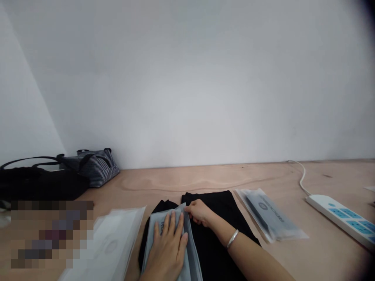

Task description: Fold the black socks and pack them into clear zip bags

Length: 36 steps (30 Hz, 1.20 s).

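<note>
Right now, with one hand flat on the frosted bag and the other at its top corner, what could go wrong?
The frosted bag lies on loose black fabric; it may slide under the left hand. The right hand pinches the bag's corner against the fabric, so the cloth could bunch there. The packed pouch sits near the right forearm and might get nudged.

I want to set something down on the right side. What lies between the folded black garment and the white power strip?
In the head view, a frosted packaged bag lies flat on the table between the black garment and the power strip.
</note>
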{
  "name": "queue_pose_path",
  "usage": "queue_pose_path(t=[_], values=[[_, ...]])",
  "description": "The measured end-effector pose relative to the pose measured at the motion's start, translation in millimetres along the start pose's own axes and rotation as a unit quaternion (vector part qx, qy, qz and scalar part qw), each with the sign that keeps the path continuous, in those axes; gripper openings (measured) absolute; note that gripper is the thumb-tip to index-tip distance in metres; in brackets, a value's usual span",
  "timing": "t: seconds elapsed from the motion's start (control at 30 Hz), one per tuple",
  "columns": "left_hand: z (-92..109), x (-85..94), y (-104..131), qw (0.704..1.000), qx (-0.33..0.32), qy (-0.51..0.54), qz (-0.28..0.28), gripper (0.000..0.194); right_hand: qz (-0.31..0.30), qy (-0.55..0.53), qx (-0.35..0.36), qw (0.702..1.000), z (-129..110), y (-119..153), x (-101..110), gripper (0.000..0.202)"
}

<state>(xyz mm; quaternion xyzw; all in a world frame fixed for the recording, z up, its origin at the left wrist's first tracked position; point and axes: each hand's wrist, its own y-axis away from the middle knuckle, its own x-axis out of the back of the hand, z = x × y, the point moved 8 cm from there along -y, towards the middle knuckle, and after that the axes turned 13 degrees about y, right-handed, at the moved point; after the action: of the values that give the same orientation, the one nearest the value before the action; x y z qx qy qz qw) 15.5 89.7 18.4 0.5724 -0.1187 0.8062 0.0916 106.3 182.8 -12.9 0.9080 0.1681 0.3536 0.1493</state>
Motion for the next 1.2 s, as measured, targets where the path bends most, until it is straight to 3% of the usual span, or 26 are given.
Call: queue_pose_path(t=[0.37, 0.63, 0.73, 0.93, 1.07, 1.2], values=[[-0.2, 0.5, 0.6, 1.0, 0.002, 0.011, 0.012, 0.052, -0.049, -0.012, 0.041, 0.998, 8.6, 46.3, -18.0, 0.023], [1.8, 1.8, 1.1, 1.0, -0.008, 0.006, 0.02, 0.052, -0.115, -0.009, 0.028, 0.993, 33.5, 95.4, -36.5, 0.023], [1.5, 2.4, 1.8, 1.0, -0.009, 0.005, 0.025, 0.051, -0.092, -0.003, 0.05, 0.994, 42.8, 104.8, -39.4, 0.018], [0.6, 2.1, 1.8, 0.999, -0.015, 0.002, 0.031, 0.051, -0.085, -0.016, 0.063, 0.994, 51.6, 108.1, -32.1, 0.01], [-2.3, 3.1, 2.2, 0.998, -0.025, 0.019, 0.052, 0.05, -0.082, -0.051, 0.098, 0.991, 33.7, 97.9, -18.6, 0.007], [-4.8, 5.0, 3.5, 0.996, -0.031, 0.055, 0.07, 0.048, -0.091, -0.011, 0.092, 0.992, 16.1, 72.7, -19.2, 0.01]])
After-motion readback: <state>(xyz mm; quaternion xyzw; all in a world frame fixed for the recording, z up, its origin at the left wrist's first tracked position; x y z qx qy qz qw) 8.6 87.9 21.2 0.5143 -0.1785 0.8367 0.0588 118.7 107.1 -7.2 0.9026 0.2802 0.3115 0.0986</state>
